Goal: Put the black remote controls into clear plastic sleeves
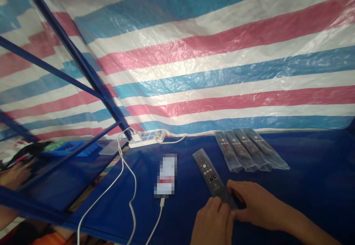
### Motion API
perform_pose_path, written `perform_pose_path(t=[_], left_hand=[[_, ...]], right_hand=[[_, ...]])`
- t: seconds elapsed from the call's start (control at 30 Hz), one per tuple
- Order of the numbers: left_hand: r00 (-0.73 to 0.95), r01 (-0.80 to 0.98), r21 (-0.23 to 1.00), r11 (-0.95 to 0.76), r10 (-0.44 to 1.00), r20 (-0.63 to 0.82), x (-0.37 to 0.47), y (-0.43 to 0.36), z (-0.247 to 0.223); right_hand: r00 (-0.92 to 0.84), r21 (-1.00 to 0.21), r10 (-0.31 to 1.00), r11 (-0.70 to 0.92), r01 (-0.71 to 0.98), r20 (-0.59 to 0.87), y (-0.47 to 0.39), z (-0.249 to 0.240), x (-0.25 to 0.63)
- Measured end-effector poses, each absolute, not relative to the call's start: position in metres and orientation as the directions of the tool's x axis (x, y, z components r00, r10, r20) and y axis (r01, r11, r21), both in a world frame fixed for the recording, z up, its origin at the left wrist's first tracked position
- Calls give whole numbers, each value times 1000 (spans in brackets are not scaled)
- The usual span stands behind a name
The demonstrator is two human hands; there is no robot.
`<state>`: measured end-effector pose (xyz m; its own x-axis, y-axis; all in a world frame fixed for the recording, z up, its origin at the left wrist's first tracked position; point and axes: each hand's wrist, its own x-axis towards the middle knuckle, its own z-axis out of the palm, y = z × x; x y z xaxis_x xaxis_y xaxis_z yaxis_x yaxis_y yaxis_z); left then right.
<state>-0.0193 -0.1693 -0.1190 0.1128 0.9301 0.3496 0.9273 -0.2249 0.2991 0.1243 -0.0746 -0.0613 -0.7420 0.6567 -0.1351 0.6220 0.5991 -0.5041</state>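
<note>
A dark remote control (206,169) in a clear plastic sleeve lies slantwise on the blue tabletop, buttons up. My left hand (213,221) is closed over the sleeve's near end, fingers curled and pressed down. From the right, my right hand (253,204) bends its fingers and thumb around the same end, with a dark gap or edge between them. The near tip of the remote is hidden by both hands. Beyond my right hand, several more bagged remotes (244,148) lie side by side.
A phone (166,174) with a blurred screen lies left of the remote, its white cable (156,224) running toward me. A white power strip (146,137) stands at the back. Blue frame bars (80,61) cross the left. Past them are a blue tray (72,148) and another person's hand (16,176).
</note>
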Motion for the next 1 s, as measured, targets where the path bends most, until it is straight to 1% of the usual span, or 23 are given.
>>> perform_pose_path(t=[0.07,0.1,0.2,0.3,0.37,0.47,0.57,0.67,1.0], left_hand=[[32,909,385,-157,950,311,-23,-172,-118],[-19,910,401,-109,954,300,-24,-173,-117],[-175,936,345,73,946,274,-28,-170,-115],[-200,941,303,149,969,145,-29,-160,-110],[-188,943,296,154,978,90,-28,-153,-105],[-176,947,287,145,981,85,-28,-143,-94],[-167,949,279,149,985,42,-31,-132,-82],[-155,959,241,149,988,6,-36,-117,-73],[-1,994,109,-5,998,63,-47,-65,-67]], right_hand=[[-751,-550,637,569,611,-174,-70,-53,136],[-744,-566,648,555,609,-166,-67,-50,140],[-708,-586,701,537,607,-91,-59,-48,147],[-687,-570,726,551,609,-33,-54,-54,148],[-683,-554,731,564,613,-12,-52,-57,147],[-680,-533,733,579,617,9,-52,-57,146],[-682,-513,731,596,618,29,-52,-56,146],[-683,-486,729,611,625,39,-52,-57,146],[-667,-444,745,606,660,26,-50,-61,144]])
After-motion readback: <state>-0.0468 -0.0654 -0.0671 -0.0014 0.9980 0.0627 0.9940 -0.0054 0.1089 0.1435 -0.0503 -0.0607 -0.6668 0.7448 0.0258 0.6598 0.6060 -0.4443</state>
